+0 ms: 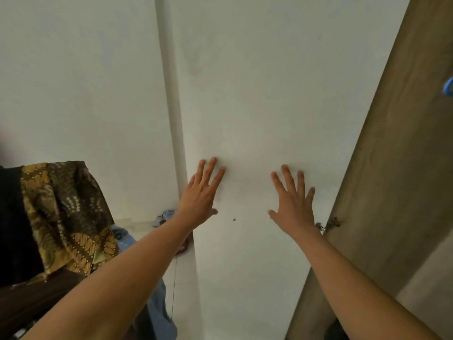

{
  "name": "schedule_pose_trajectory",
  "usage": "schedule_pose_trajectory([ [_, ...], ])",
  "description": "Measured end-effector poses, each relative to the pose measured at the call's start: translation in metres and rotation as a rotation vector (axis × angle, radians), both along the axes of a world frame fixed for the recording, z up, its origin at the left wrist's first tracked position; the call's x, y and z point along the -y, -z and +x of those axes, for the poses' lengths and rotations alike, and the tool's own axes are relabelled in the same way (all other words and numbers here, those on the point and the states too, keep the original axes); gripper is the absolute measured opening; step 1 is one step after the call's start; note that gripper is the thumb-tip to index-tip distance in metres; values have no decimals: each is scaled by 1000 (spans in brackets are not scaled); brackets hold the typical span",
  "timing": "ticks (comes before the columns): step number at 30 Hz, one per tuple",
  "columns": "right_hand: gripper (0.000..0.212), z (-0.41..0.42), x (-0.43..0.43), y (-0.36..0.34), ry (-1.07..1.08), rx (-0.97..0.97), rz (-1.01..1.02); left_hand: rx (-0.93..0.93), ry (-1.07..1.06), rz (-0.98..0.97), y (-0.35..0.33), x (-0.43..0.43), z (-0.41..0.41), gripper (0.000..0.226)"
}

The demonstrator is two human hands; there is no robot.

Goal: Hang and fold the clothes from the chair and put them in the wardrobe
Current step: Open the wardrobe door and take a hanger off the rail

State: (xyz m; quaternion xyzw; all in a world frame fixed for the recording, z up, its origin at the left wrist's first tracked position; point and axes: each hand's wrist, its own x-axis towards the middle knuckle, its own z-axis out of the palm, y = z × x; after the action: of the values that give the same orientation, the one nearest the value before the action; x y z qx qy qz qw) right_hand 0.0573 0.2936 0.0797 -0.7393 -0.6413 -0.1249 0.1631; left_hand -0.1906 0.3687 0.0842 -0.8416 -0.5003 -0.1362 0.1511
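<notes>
Both my hands lie flat against a white wall panel (245,106) in front of me. My left hand (202,192) has its fingers straight and spread, close to the panel's left edge. My right hand (293,204) is spread the same way, a little lower and to the right. At the left, a brown and gold batik shirt (71,217) hangs over a pile of dark clothes (17,229). Blue denim (159,310) shows below my left forearm. The brown wooden wardrobe door (402,180) stands at the right, with a metal latch (329,224) beside my right wrist.
A blue hanger hook (448,87) peeks in at the right edge behind the wooden door. A small blue cloth (166,215) lies on the pale floor near the wall's corner. A white wall (85,82) runs behind the clothes pile.
</notes>
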Motion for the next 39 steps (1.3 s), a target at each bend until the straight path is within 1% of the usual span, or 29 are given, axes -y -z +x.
schedule_pose_trajectory([
  [2,108,2,-8,0,12,26,-3,-20,16,-44,8,-16,4,138],
  [5,112,5,-14,6,19,65,17,3,13,0,22,-27,9,133],
  [7,115,8,-13,9,9,75,31,41,13,55,29,-28,11,123],
  [9,113,10,-11,9,-13,71,34,100,28,111,26,-27,15,104],
  [11,104,13,-7,5,-46,42,43,158,97,173,10,-26,26,85],
  [13,92,18,-1,-5,-93,10,72,166,233,255,-16,-23,43,73],
  [15,85,29,7,-24,-139,-28,137,158,342,324,-50,-17,66,69],
  [18,79,54,24,-71,-136,-112,315,213,416,401,-106,-4,103,67],
  [21,82,83,48,-128,-41,-117,511,271,536,469,-158,9,144,68],
  [24,94,113,78,-178,86,-138,682,303,651,462,-203,26,191,74],
  [27,107,148,110,-211,174,-208,782,314,764,416,-240,49,237,86],
  [30,127,191,129,-223,210,-269,855,284,877,413,-267,69,276,97],
  [33,140,234,126,-224,246,-266,821,198,938,457,-288,82,313,108],
  [36,143,267,110,-234,263,-355,723,148,964,449,-303,86,349,116],
  [39,144,306,98,-244,266,-351,672,107,977,451,-312,88,380,120],
])
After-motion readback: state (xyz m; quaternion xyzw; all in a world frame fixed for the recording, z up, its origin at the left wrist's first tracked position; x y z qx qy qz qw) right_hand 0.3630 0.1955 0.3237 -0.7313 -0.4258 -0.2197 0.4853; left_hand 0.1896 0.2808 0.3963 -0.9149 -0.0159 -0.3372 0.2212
